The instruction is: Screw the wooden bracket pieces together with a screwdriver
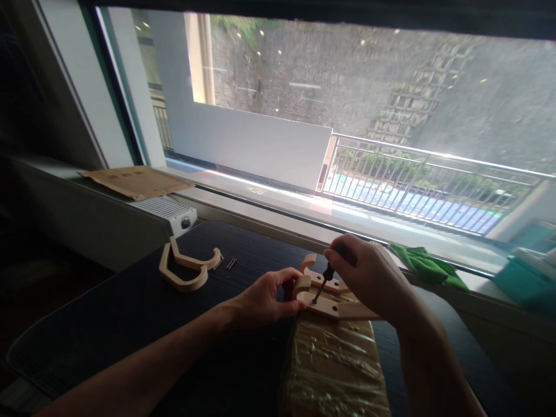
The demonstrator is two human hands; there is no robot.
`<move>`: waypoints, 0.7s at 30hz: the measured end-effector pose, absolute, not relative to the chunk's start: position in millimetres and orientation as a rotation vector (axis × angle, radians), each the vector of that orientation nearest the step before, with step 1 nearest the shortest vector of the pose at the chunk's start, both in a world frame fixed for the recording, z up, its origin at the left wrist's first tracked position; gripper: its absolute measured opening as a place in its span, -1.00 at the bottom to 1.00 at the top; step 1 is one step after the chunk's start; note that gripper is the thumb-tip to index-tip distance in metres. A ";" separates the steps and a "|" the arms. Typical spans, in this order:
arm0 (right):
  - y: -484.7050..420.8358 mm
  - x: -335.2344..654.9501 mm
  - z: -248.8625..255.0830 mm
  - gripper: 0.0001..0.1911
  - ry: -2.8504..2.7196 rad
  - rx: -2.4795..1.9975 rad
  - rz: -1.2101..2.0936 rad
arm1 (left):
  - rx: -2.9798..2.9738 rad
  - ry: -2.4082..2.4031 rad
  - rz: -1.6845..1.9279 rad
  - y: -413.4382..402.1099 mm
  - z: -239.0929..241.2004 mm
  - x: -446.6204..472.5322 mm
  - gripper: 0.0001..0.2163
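Note:
My left hand (267,298) is closed around the curved end of a light wooden hook piece (324,304) that rests on a plastic-wrapped cardboard parcel (334,365). My right hand (369,272) grips the handle of a small black screwdriver (324,281), whose tip points down into the wooden piece. A second wooden piece (324,279) lies just behind the first, partly hidden by my right hand.
Two more wooden hooks (186,268) lie on the dark mat (108,324) at the left, with loose screws (230,263) beside them. A cardboard sheet (134,180) sits on a white heater (171,211). A green cloth (428,266) lies on the window sill.

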State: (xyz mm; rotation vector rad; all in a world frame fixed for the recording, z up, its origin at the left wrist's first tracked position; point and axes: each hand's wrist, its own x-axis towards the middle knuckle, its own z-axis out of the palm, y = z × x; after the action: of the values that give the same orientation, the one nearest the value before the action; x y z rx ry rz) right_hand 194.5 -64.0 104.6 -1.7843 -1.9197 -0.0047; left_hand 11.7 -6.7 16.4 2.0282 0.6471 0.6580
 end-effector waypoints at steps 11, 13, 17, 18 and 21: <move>-71.5 187.5 110.9 -0.85 -2.015 -1.649 0.014 | 2.025 0.631 0.671 -7.7 17.0 12.5 -0.84; -71.0 187.2 110.6 -0.87 -2.032 -1.625 0.044 | 2.027 0.632 0.669 -7.6 17.1 12.3 -0.86; -66.6 192.0 108.3 -0.82 -1.962 -1.734 -0.003 | 2.031 0.641 0.646 -6.5 16.5 11.3 -0.81; -65.3 193.4 107.6 -0.79 -1.929 -1.768 -0.026 | 2.031 0.641 0.639 -6.2 16.2 11.1 -0.79; -63.1 195.8 106.5 -0.73 -1.866 -1.836 -0.068 | 2.031 0.640 0.640 -5.8 15.4 11.0 -0.78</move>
State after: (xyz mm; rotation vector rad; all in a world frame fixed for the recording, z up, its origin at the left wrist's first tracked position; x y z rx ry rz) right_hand 195.8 -63.1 106.5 -1.8357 -1.8658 -0.0676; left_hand 11.0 -5.8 15.4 2.0311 0.6404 0.6400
